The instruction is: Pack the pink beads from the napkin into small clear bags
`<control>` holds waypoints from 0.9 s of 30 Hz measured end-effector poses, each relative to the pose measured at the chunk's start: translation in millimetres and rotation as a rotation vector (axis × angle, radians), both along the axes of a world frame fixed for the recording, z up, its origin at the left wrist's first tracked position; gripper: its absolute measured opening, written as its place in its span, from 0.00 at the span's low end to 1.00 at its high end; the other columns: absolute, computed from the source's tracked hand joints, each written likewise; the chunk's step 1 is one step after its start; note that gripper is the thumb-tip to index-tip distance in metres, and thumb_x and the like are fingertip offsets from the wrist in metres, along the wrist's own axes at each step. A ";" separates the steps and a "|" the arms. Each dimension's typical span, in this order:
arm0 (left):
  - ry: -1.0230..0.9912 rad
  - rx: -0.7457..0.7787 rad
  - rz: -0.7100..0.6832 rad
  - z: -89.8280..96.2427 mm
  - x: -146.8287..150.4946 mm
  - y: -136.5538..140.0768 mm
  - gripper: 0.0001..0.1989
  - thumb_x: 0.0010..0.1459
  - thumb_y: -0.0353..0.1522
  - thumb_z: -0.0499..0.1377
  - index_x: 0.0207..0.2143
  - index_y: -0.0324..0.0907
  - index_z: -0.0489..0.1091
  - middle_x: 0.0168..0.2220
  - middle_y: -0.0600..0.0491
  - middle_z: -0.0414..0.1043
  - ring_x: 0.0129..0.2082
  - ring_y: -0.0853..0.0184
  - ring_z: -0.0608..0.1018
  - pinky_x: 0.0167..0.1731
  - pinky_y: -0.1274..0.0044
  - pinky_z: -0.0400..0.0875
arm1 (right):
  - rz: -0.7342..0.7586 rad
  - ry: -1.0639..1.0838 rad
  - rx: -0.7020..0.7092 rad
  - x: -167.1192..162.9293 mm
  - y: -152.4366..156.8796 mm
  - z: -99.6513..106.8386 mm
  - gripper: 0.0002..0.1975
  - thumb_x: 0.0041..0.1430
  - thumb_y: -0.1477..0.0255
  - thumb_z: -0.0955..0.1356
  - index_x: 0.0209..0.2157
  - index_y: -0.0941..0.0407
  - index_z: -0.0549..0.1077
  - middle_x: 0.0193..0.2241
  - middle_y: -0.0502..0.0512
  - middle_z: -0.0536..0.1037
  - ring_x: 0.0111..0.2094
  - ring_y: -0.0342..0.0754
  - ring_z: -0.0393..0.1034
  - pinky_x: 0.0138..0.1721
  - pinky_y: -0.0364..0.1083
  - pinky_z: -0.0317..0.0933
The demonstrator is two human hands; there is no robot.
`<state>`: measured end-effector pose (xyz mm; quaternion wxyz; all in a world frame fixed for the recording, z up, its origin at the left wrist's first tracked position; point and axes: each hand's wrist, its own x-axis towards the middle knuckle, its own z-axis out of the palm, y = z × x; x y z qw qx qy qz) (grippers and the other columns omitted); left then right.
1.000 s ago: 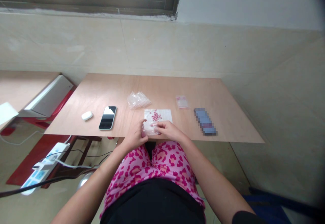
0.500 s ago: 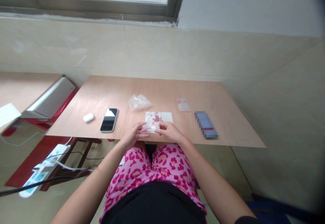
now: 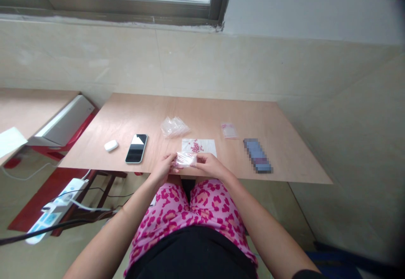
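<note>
Between my two hands is a small clear plastic bag [image 3: 186, 159] with pinkish red marks at its edge. My left hand [image 3: 165, 167] pinches its left end, and my right hand [image 3: 207, 163] grips its right end. Both hands are closed, just above the table's near edge. Whether anything lies inside the bag I cannot tell. Directly behind it lies a white sheet of paper [image 3: 209, 145], partly covered by the bag and my right hand. A cluster of small pinkish red beads [image 3: 196, 146] rests on that sheet.
A pile of clear plastic bags [image 3: 174, 127] lies behind the sheet to the left. Another small bag [image 3: 228, 130] is at the right, near a blurred-out phone [image 3: 257, 155]. On the left are a phone [image 3: 136, 148] and a white case [image 3: 111, 145]. A power strip [image 3: 57, 211] hangs low left.
The bag between my hands has been turned or flattened and now catches more light. My hands have shifted slightly while keeping hold of both ends. The beads stay on the sheet.
</note>
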<state>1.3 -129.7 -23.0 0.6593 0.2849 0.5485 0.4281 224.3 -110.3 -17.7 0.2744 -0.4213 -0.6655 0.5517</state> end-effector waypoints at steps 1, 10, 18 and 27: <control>0.047 0.029 0.006 0.2 -0.8 0.6 0.17 0.60 0.44 0.64 0.37 0.38 0.70 0.28 0.55 0.67 0.24 0.71 0.74 0.21 0.82 0.71 | 0.000 0.004 0.004 0.2 -0.3 1.1 0.22 0.57 0.59 0.74 0.48 0.58 0.81 0.35 0.54 0.81 0.37 0.52 0.71 0.40 0.48 0.66; 0.821 0.908 -0.513 27.6 -8.6 -9.6 0.36 0.56 0.43 0.69 0.64 0.46 0.62 0.64 0.40 0.62 0.64 0.48 0.67 0.61 0.56 0.64 | 0.033 -0.029 -0.011 -3.8 -6.0 7.9 0.19 0.59 0.61 0.73 0.47 0.58 0.80 0.31 0.52 0.79 0.33 0.48 0.70 0.36 0.44 0.64; 0.804 0.875 -0.657 18.3 -5.5 -11.4 0.29 0.55 0.42 0.69 0.57 0.45 0.68 0.51 0.43 0.73 0.51 0.52 0.76 0.51 0.62 0.71 | 0.125 -0.078 -0.010 -10.9 -14.1 4.6 0.09 0.58 0.67 0.73 0.34 0.58 0.77 0.25 0.48 0.74 0.28 0.44 0.65 0.31 0.41 0.58; 0.848 0.826 -0.596 5.8 -6.8 -6.8 0.27 0.57 0.42 0.67 0.55 0.44 0.66 0.46 0.47 0.72 0.46 0.56 0.76 0.46 0.67 0.71 | 0.131 -0.077 0.069 -5.0 -8.5 8.6 0.11 0.64 0.69 0.67 0.32 0.58 0.80 0.28 0.51 0.78 0.31 0.46 0.69 0.34 0.42 0.60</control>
